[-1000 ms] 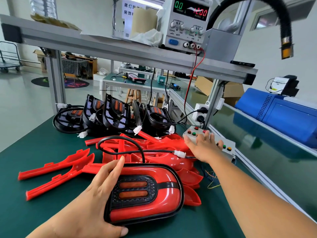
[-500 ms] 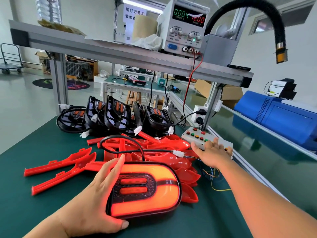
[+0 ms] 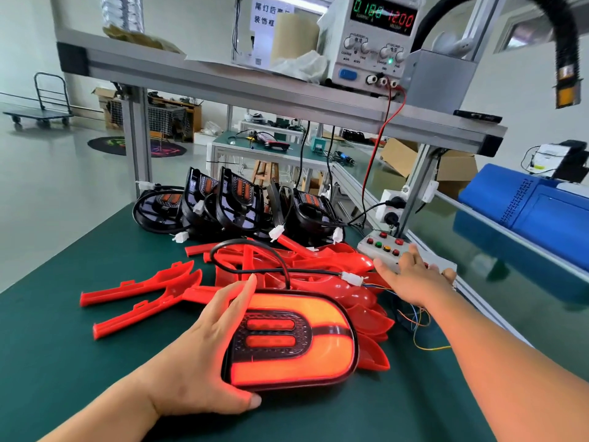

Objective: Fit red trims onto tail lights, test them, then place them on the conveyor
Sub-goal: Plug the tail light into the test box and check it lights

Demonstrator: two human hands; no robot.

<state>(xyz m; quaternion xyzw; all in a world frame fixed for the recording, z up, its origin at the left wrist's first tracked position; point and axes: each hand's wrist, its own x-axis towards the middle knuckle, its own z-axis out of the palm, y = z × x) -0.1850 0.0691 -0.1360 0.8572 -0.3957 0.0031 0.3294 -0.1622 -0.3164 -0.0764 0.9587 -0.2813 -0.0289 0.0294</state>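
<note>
A tail light with a red trim lies on the green mat near me, glowing orange-red. My left hand holds its left end, fingers along the far edge and thumb under the near edge. Its black cable loops back to a white connector. My right hand lies flat with straight fingers on the grey button box. Loose red trims lie on the mat at the left and in a pile behind the lit light. Several black tail lights without trims stand at the back.
A power supply with lit digits sits on the aluminium shelf. The glossy green conveyor runs along the right, with a blue machine beyond it. Coloured wires trail near the button box.
The tail light, dark a second ago, is now lit brightly. My right hand slid right along the button box. The current reading on the power supply rose.
</note>
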